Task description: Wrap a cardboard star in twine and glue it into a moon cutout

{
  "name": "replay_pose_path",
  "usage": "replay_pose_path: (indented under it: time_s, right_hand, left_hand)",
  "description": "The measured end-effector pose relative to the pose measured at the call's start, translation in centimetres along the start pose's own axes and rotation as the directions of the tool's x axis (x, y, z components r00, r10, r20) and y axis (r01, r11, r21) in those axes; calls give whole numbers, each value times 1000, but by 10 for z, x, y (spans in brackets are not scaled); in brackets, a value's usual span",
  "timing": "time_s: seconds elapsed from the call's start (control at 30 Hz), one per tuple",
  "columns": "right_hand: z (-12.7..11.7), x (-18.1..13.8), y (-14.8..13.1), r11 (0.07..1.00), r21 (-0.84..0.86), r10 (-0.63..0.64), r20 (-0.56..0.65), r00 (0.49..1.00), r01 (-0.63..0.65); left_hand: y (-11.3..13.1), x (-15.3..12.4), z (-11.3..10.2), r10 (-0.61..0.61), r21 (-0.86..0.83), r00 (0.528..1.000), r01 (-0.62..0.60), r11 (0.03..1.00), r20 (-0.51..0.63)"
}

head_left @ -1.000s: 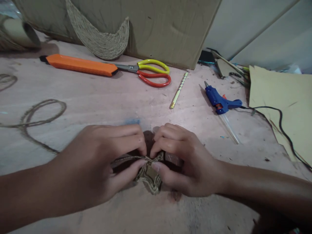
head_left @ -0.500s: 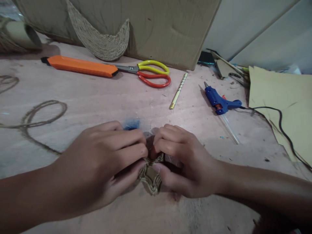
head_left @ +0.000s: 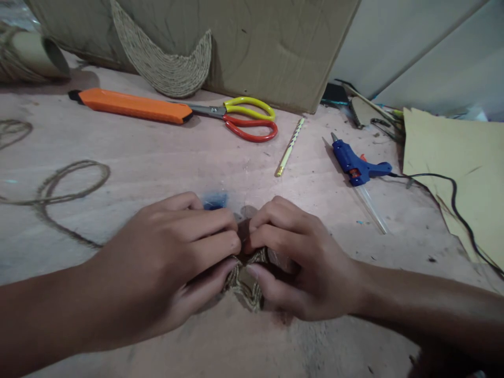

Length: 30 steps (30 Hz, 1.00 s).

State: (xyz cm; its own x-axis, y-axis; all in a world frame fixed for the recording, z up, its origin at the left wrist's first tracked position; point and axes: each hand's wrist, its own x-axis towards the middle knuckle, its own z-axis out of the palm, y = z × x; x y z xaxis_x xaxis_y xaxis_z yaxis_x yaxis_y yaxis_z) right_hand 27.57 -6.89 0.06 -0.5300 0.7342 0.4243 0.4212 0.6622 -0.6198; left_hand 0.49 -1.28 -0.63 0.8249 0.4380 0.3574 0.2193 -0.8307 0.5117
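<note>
Between my hands is a small cardboard star [head_left: 256, 300] edged with rows of brown twine, low over the table. My left hand [head_left: 173, 252] pinches its left side with thumb and fingers. From the right, my right hand [head_left: 299, 257] grips it too, its thumb lying over the bare cardboard middle. The fingers cover much of the star's upper and side points. A loose length of twine [head_left: 74, 195] loops on the table and runs under my left hand.
Beyond my hands lie an orange box cutter [head_left: 134, 106], scissors [head_left: 250, 122], a pencil [head_left: 290, 147] and a blue glue gun [head_left: 354, 163] with its cord. A twine-covered crescent [head_left: 169, 71] leans on a cardboard box [head_left: 275, 52]. Yellow card [head_left: 452, 163] lies right, a twine roll [head_left: 27, 55] left.
The star has turned slightly, its lower point shifting right. My right fingers have moved a little over its top edge; both hands keep their grip.
</note>
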Motion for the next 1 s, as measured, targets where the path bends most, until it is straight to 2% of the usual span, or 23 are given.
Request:
replay_pose_path:
  time_s: [0.1,0.2,0.3,0.6,1.0]
  right_hand:
    - [-4,-6,-4,989,-101,-116,-54,992,110]
    - [-8,-13,-6,953,-230,-194,31,981,196]
    - [-8,-17,-6,932,-257,-247,59,967,254]
    - [-4,-19,-4,944,-214,-245,48,968,250]
    - [-4,-15,-3,922,-269,-264,81,961,277]
  left_hand:
    - [2,4,-4,8,21,1000,-8,1000,20]
    - [5,6,-7,-2,41,999,0,999,35]
    - [8,4,-8,-15,21,998,13,1000,63]
    - [13,-2,-5,15,73,995,-22,997,99]
    - [16,1,-3,17,70,997,-23,997,81]
